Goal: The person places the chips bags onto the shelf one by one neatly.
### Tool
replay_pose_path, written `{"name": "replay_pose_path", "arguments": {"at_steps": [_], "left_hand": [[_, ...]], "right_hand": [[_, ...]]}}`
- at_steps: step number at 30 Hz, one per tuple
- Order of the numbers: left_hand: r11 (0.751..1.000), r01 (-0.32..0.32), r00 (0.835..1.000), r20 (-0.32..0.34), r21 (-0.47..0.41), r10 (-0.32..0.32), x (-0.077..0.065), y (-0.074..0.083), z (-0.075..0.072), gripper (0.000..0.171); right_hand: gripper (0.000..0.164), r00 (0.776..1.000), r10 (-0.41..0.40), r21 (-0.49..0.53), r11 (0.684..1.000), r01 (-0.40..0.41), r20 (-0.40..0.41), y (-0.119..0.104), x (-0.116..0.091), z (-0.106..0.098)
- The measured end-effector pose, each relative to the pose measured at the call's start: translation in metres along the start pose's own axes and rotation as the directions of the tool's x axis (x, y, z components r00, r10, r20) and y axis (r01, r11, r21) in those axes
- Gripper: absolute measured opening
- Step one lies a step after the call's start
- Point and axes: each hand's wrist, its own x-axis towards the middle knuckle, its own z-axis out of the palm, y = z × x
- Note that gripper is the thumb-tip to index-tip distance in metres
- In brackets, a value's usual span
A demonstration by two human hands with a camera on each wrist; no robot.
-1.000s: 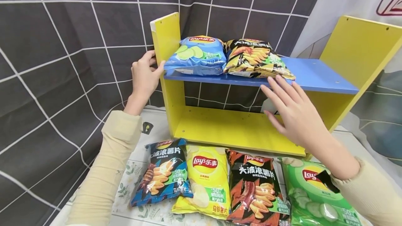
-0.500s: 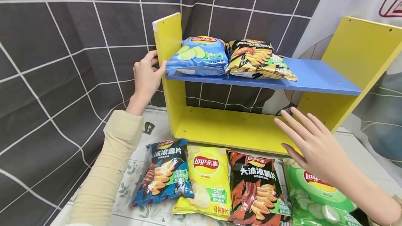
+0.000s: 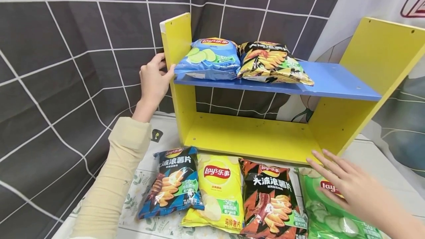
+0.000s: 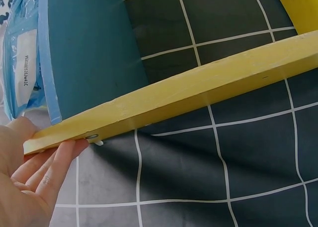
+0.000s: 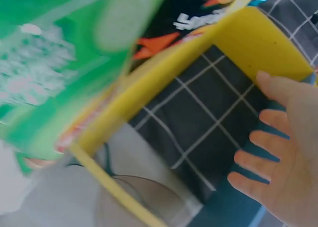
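Your left hand grips the ten-o'clock rack edge, your right hand straight-fingered at four. Two bags leave shelf room; four lie below.

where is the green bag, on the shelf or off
Off: the green bag lies on the table in front of the shelf, partly hidden by the right hand.
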Motion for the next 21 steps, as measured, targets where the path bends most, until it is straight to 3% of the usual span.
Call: {"name": "replay_pose_path", "arguments": {"at_steps": [5,7,9,13,16,18,20,21], "left_hand": [[1.000,0.002,1.000,0.000,-0.005,-0.002,-0.001,0.000,0.001,0.038],[1.000,0.002,1.000,0.001,-0.002,-0.002,-0.002,-0.001,0.002,0.038],[1.000,0.000,1.000,-0.002,-0.003,0.000,-0.002,0.000,0.003,0.038],[1.000,-0.003,1.000,-0.004,-0.002,0.003,-0.002,0.001,0.004,0.037],[1.000,0.000,1.000,0.001,-0.007,0.000,-0.004,0.003,0.004,0.037],[1.000,0.001,1.000,0.001,-0.010,-0.001,-0.004,0.004,0.004,0.037],[1.000,-0.002,1.000,-0.003,-0.014,0.002,-0.004,0.004,0.004,0.037],[1.000,-0.004,1.000,-0.006,-0.014,0.004,-0.004,0.004,0.005,0.037]], "right_hand": [[0.068,0.993,0.041,-0.013,0.999,-0.040,0.106,-0.001,-0.030,0.010],[0.070,0.981,0.086,-0.026,0.996,-0.082,0.175,-0.005,-0.041,0.013],[0.067,0.953,0.140,-0.042,0.990,-0.133,0.270,-0.010,-0.051,0.016],[0.058,0.868,0.199,-0.062,0.979,-0.192,0.455,-0.017,-0.070,0.024],[0.055,0.862,0.164,-0.056,0.986,-0.157,0.480,-0.019,-0.083,0.029],[0.058,0.873,0.129,-0.041,0.991,-0.124,0.470,-0.019,-0.091,0.031],[0.063,0.843,0.121,-0.023,0.992,-0.128,0.524,-0.019,-0.097,0.033],[0.065,0.811,0.130,-0.019,0.989,-0.145,0.571,-0.018,-0.100,0.034]]}}
